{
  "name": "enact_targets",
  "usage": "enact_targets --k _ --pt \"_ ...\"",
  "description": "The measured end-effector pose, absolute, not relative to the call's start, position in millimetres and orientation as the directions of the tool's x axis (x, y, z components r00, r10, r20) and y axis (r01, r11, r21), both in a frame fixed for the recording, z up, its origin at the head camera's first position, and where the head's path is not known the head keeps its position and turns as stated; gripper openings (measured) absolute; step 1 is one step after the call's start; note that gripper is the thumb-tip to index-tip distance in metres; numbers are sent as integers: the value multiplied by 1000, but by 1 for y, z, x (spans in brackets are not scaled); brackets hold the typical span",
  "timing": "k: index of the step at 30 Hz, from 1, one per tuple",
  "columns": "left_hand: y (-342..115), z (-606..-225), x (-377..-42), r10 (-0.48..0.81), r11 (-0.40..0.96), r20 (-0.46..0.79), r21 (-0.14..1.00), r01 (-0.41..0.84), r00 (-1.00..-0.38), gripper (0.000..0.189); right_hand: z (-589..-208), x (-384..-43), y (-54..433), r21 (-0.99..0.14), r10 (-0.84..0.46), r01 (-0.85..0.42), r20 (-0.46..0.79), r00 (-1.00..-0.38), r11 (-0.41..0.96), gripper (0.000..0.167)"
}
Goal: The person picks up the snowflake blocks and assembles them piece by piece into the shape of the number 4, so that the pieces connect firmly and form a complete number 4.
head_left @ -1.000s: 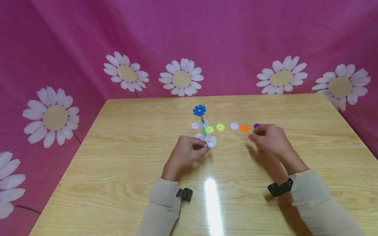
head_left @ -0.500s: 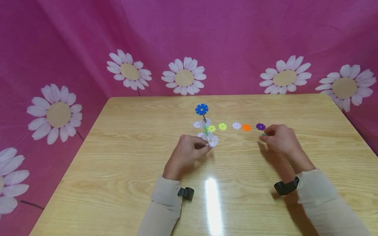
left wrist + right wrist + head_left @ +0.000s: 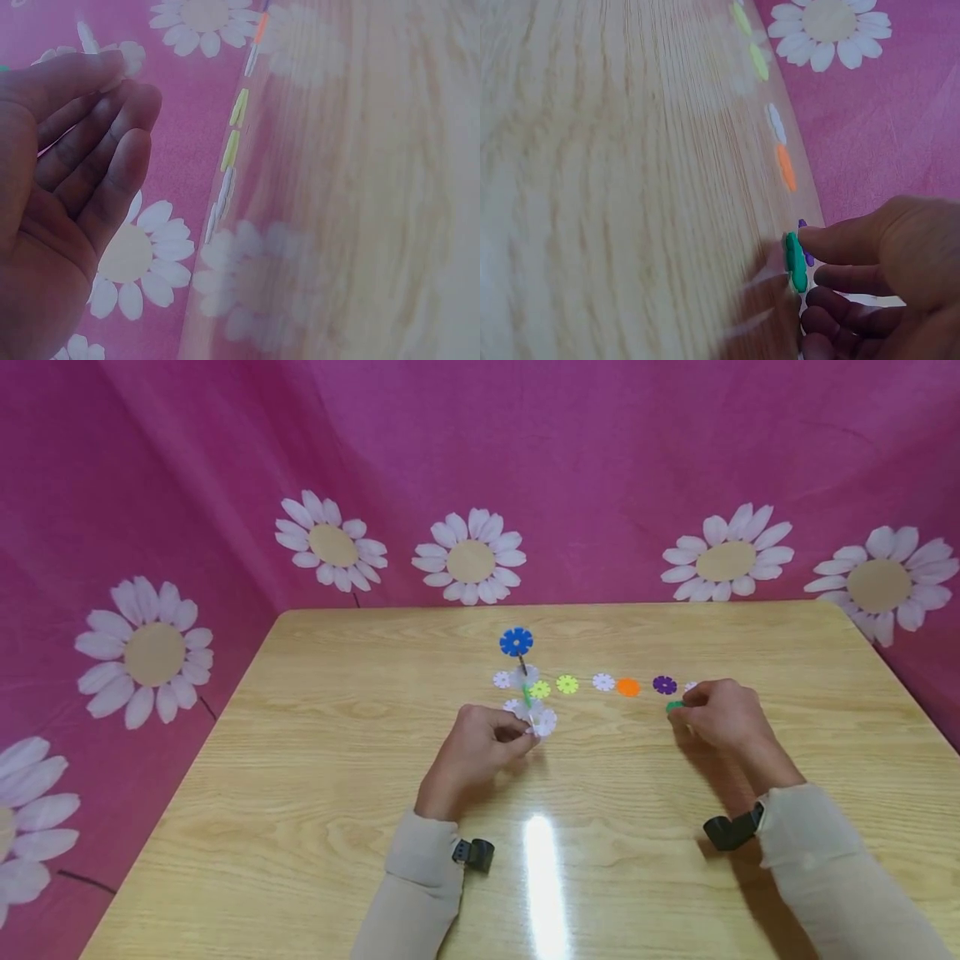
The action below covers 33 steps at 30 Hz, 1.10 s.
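Because the left hand (image 3: 480, 750) pinches the chain (image 3: 524, 677) near one end, it may bend; the right hand (image 3: 726, 717), pinching the green disc (image 3: 796, 262) by its edge, may drop it.

Head view is lit pretty evenly, though a long white glare (image 3: 546, 885) is splashed on the table (image 3: 300, 793), below and between the left hand (image 3: 476, 747) and the right hand (image 3: 723, 718). A shadow (image 3: 701, 768) is thrown under the right one. In the left wrist view the palm (image 3: 49, 262) is kinda dimmed, and the table beside it is washed out, ghosted with reflected flowers (image 3: 259, 277). Right wrist view: fine detail's blurred.
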<state>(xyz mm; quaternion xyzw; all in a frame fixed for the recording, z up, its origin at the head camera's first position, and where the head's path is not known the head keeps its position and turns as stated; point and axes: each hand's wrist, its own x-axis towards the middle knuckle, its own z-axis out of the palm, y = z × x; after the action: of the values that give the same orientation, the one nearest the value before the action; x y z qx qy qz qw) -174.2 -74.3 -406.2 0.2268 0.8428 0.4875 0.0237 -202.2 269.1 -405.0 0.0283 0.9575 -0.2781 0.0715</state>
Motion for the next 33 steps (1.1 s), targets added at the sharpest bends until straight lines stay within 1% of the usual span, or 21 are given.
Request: enact_targets --k 5,14,19,25,33 --pt "-75 -407 -174 409 430 185 825 367 -894 9 -407 -205 270 -537 8 107 -183 -983 837 44" --pt "-77 -406 -174 407 435 205 814 386 -890 8 -409 -211 272 -546 15 132 -213 -977 827 33" --pt "-77 -406 -174 400 424 202 824 376 -894 8 -408 -210 272 -559 44 160 -216 -976 814 35" --pt "-77 -409 -175 398 419 228 816 397 -889 7 -406 -208 273 -557 44 140 -182 -982 819 35" --pt "-77 -409 -174 401 412 229 819 398 -887 8 -402 -206 272 -558 3 97 -167 -986 824 23"
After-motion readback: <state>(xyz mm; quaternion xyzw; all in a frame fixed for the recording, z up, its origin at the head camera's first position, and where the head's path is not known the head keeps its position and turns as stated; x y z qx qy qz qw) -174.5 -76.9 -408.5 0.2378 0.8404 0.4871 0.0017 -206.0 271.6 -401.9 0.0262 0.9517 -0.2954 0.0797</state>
